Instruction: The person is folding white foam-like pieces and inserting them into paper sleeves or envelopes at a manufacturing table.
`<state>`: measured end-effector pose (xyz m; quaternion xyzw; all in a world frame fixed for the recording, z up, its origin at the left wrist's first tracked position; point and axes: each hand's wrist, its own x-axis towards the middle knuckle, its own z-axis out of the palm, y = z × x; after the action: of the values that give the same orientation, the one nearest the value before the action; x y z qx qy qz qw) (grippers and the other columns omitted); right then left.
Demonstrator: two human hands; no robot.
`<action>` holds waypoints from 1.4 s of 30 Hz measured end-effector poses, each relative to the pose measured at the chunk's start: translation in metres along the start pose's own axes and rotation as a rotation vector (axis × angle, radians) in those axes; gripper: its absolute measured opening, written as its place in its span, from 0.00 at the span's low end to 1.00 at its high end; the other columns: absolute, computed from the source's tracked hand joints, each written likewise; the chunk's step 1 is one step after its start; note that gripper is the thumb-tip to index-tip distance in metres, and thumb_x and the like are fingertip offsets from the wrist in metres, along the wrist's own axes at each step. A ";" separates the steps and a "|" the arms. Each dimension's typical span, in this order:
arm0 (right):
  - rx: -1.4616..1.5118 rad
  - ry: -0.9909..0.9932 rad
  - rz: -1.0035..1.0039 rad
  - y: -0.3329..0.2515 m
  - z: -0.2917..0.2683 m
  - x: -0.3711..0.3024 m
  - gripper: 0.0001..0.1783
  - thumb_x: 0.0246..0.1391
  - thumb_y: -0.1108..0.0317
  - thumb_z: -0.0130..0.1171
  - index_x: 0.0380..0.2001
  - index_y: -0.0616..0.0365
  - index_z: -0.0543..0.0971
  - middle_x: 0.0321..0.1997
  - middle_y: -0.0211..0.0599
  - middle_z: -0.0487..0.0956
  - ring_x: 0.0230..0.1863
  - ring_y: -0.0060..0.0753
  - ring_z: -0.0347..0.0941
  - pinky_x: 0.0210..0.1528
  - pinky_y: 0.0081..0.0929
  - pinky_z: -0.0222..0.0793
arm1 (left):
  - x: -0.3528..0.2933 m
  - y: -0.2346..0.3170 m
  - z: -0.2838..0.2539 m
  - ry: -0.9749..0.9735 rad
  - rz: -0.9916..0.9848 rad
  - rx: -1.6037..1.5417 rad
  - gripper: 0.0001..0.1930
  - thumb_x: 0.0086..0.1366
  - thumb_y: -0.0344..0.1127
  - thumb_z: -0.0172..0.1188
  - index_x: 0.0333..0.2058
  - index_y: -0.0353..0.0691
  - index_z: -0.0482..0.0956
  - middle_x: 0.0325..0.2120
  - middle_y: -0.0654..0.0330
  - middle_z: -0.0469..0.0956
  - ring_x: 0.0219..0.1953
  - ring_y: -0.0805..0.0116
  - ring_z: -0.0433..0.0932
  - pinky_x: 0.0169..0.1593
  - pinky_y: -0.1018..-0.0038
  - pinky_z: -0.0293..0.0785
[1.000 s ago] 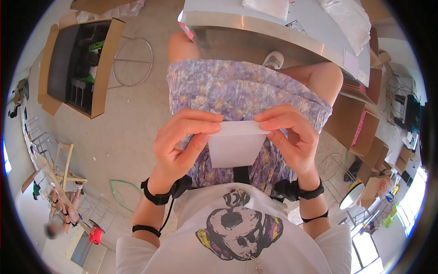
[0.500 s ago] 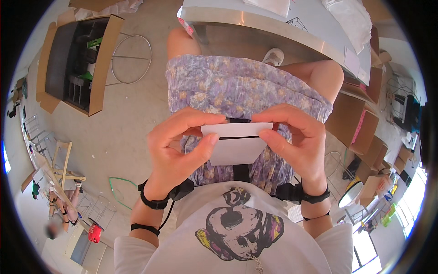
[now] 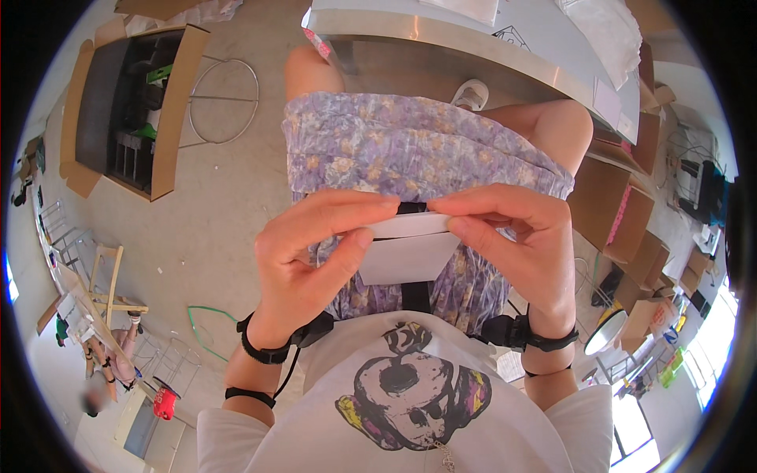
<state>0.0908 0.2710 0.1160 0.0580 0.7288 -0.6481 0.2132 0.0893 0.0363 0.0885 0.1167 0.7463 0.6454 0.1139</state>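
In front of my lap I hold a small white box (image 3: 408, 264), which looks like card. A narrow flap (image 3: 406, 227) runs along its upper edge, with a thin dark gap below it. My left hand (image 3: 303, 240) pinches the left end of this flap between thumb and fingers. At the right end, my right hand (image 3: 524, 236) pinches it the same way. The box's smooth front face hangs below the thumbs; its inside and back are hidden.
Beyond my knees stands a grey-topped table (image 3: 371, 17) with a metal edge, bearing white bags (image 3: 607, 39). An open carton (image 3: 173, 118) with dark contents is at left beside a round metal stool frame (image 3: 223, 98). Brown cartons (image 3: 599, 193) stand at right. Another person (image 3: 102, 355) is far left.
The flap has tipped over and now shows as a thinner, slightly curved strip. Both hands keep their pinch, and my right hand has shifted slightly.
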 end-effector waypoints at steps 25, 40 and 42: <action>-0.318 -0.052 -0.429 0.031 0.005 0.001 0.20 0.47 0.83 0.63 0.45 0.59 0.82 0.46 0.43 0.80 0.46 0.41 0.77 0.45 0.32 0.75 | -0.004 -0.015 0.014 0.007 0.148 0.117 0.15 0.56 0.28 0.68 0.43 0.34 0.83 0.43 0.50 0.82 0.44 0.59 0.82 0.44 0.73 0.77; 0.672 0.297 -0.150 0.035 -0.012 0.043 0.21 0.63 0.72 0.54 0.58 0.65 0.70 0.52 0.38 0.77 0.52 0.29 0.74 0.50 0.23 0.73 | 0.019 -0.005 -0.014 0.185 -0.006 -0.354 0.41 0.67 0.50 0.59 0.70 0.39 0.50 0.64 0.42 0.62 0.56 0.53 0.75 0.58 0.62 0.70; 0.997 0.195 0.044 0.056 -0.008 0.054 0.21 0.64 0.67 0.52 0.57 0.67 0.70 0.52 0.40 0.78 0.51 0.29 0.77 0.50 0.24 0.74 | 0.022 -0.005 -0.015 0.279 -0.075 -0.436 0.42 0.65 0.46 0.63 0.70 0.39 0.50 0.64 0.43 0.62 0.57 0.52 0.74 0.59 0.61 0.68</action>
<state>0.0600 0.2773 0.0444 0.2283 0.3462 -0.9040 0.1041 0.0637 0.0289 0.0849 -0.0287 0.6018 0.7962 0.0561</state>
